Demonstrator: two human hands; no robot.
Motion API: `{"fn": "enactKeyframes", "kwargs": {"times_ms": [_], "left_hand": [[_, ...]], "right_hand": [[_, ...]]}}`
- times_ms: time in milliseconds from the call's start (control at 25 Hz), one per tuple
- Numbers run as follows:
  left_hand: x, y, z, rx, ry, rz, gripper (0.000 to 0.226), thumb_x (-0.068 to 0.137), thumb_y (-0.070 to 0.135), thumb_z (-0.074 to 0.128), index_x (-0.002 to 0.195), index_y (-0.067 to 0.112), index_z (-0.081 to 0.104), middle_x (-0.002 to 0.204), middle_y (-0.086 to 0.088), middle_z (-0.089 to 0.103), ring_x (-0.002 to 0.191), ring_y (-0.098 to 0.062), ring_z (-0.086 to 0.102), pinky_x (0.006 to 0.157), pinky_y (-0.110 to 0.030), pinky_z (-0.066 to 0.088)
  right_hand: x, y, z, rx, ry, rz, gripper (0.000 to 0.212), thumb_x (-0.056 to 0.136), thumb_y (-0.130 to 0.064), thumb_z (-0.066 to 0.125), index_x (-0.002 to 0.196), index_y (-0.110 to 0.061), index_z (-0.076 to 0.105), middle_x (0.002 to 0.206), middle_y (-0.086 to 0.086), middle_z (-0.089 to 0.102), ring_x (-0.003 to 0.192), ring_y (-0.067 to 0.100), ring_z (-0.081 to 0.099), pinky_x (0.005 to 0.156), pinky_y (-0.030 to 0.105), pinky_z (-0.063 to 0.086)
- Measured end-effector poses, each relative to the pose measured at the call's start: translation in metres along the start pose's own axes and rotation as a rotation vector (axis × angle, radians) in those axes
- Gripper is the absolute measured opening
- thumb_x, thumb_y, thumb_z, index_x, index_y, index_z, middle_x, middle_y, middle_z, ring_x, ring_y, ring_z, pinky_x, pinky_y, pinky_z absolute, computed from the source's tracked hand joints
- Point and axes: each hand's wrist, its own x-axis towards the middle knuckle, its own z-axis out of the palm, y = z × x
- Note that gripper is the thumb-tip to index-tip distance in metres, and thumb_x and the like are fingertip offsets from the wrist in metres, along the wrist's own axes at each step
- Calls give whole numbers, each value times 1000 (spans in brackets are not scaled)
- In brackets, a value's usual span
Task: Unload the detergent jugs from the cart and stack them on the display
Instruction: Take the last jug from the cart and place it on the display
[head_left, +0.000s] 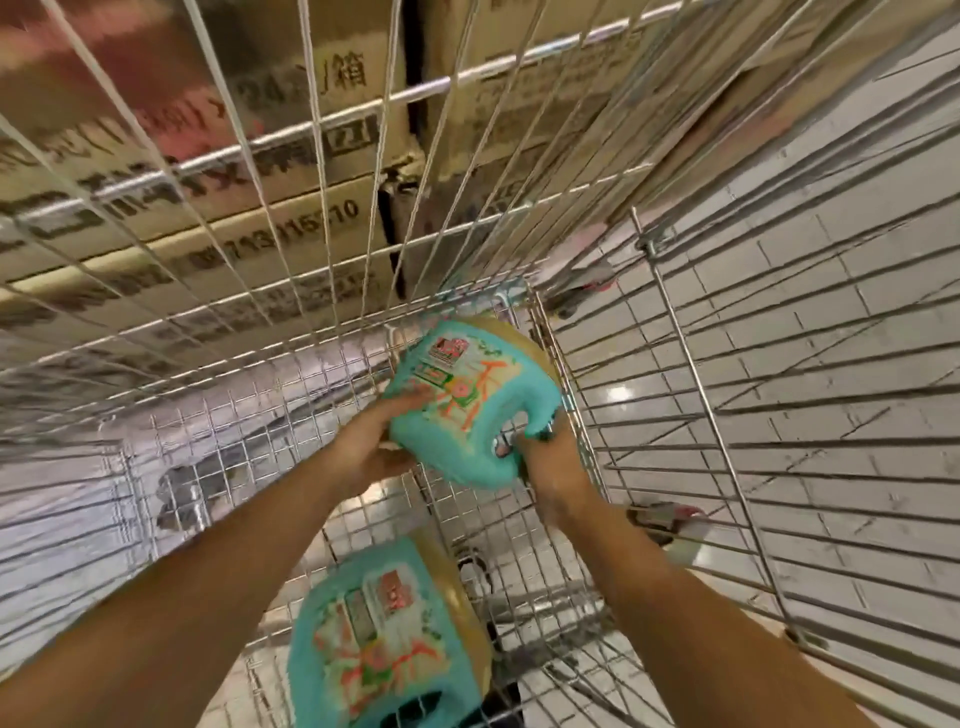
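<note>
Near jug (384, 639) flat, held jug (470, 400) tilted

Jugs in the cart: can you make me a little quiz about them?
1. How many teal jugs show in the wire cart?
2. True or false: only one hand touches the far jug.
3. Which hand is at its handle: A left hand, B right hand?

Key: 1. Two: the far one and a near jug. 2. False, both hands hold it. 3. B.

One jug (467, 400) in cart (218, 431), second jug (384, 634) nearer, boxes (234, 171) behind
</note>
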Motion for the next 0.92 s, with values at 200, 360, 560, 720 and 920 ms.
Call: {"fn": "enactKeyframes", "kwargs": {"times_ms": [200,360,560,720,920], "left_hand": [[-55,-15,4,-71,-6,31,55,63,51,77,104,17,66,89,-2,75,82,-20,71,81,-36,57],[-131,-6,10,-1,-191,68,73,28,54,93,88,16,77,79,0,77,67,-12,73,61,-27,57],[-235,15,6,-5,-135,321,50,44,42,89,89,23,79,94,-1,77,82,-14,74,68,-26,58],[-334,30,-8,-77,11,569,37,58,24,86,93,14,77,90,-3,77,75,-13,72,62,-22,56],[-461,8,-26,-250,189,897,45,53,33,78,93,12,73,88,-5,77,72,-11,72,59,-19,54]], "right_hand": [[-54,-29,-19,28,-47,-50,61,81,24,42,122,-21,46,81,1,54,61,10,56,55,27,47],[-98,-74,-23,116,50,-72,42,81,20,42,98,-18,50,75,8,51,52,13,51,46,20,41],[-172,-135,-1,-45,-2,-364,31,89,6,59,115,-8,48,87,13,59,76,24,59,67,38,55],[-244,-188,31,-94,-95,-627,31,87,7,59,107,-15,51,93,11,59,80,19,56,76,34,51],[-347,-224,61,-21,-356,-859,35,86,13,56,114,-9,55,85,-11,63,66,-15,57,61,6,44]]}}
